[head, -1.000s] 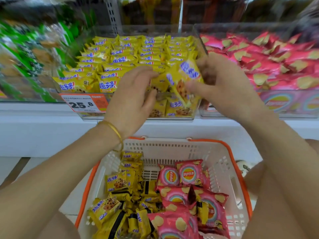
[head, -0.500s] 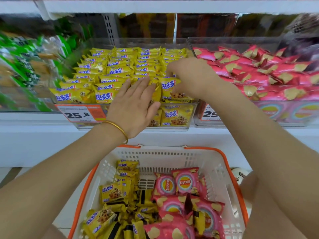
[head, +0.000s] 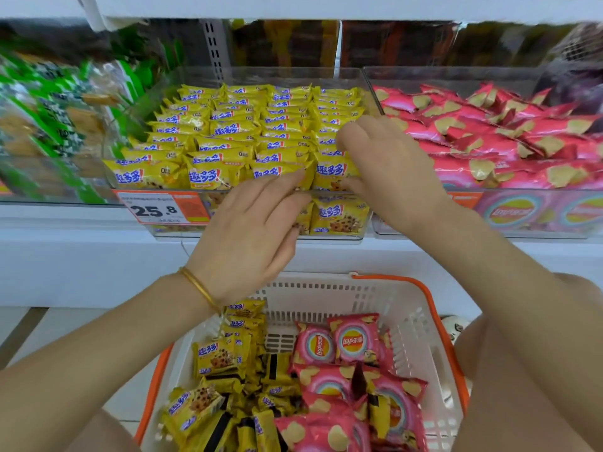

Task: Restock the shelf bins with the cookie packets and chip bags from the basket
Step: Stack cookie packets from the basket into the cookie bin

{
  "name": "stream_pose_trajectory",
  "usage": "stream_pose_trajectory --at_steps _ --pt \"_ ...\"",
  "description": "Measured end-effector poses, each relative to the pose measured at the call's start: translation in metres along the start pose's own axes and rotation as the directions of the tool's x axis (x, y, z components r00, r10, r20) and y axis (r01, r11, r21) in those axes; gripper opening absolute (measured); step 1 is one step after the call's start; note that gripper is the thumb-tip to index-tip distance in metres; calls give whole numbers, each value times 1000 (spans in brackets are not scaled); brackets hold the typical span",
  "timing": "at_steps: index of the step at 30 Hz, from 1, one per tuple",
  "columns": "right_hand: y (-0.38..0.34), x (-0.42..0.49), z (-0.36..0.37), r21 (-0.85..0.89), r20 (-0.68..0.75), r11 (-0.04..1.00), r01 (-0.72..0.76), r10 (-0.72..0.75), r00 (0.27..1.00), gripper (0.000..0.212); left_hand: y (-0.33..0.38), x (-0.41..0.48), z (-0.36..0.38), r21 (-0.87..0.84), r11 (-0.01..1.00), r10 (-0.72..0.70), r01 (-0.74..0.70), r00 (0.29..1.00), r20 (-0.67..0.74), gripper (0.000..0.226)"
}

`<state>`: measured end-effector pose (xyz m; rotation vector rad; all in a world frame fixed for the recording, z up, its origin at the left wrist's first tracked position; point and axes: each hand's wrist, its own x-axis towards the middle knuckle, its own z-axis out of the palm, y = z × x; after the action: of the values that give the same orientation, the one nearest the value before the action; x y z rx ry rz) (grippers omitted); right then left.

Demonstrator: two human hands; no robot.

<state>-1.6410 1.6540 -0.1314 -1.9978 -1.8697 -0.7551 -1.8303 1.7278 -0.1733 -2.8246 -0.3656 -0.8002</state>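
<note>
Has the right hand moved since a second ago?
Yes. The right hand shifted left into the cookie bin, seating its cookie packet at the front right.

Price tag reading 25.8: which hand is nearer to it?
Left. The left hand sits just right of the price tag, at the front of the cookie bin; the right hand is farther right, gripping a cookie packet near its right side.

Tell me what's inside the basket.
Yellow cookie packets lie heaped on its left, pink chip bags on its right. The far wall of the basket shows bare. Anything under the heaps is covered, and the arms hide the near corners.
</note>
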Motion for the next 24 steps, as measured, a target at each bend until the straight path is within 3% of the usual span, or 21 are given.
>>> stream_pose_trajectory --at_steps 3,5,6,7,9,11,13,15,17,18,20,24 --pt "-20 -24 3 93 -226 995 -24 44 973 21 -1 -26 3 -10 998 55 -54 993 106 34" --pt "-44 -46 19 221 -127 973 -60 90 988 13 -9 -46 12 2 999 51 -55 954 296 33" --pt "-57 -57 32 300 60 947 -113 100 993 13 -13 -56 17 12 999 29 -38 909 415 34" --pt "-70 -68 50 353 303 918 -183 72 950 14 -14 -63 20 21 1000 -6 -6 851 525 33" --pt "-96 -94 95 384 651 891 -244 -74 755 16 -17 -75 29 77 996 -82 38 707 702 35" --pt "-126 -118 140 438 778 864 -249 -225 587 19 -20 -82 37 144 990 -117 1 582 805 39" --pt "-158 -136 174 456 854 801 -388 -270 446 26 -20 -84 41 151 988 -120 -18 516 848 39" --pt "-187 -144 198 351 931 656 -668 -172 322 29 -24 -88 42 155 988 -140 4 464 875 40" --pt "-210 -147 214 137 991 321 -937 -40 131 33 -30 -90 42 169 984 -175 51 423 889 41" --pt "-220 -149 221 17 1000 125 -992 2 17 37 -32 -90 41 173 982 -186 70 415 890 40" --pt "-233 -151 234 -127 990 -125 -984 42 -133 41 -36 -89 41 170 980 -198 103 417 887 39" --pt "-231 -154 242 -242 968 -303 -922 -13 -250 23 -38 -91 44 152 981 -188 120 408 893 35"
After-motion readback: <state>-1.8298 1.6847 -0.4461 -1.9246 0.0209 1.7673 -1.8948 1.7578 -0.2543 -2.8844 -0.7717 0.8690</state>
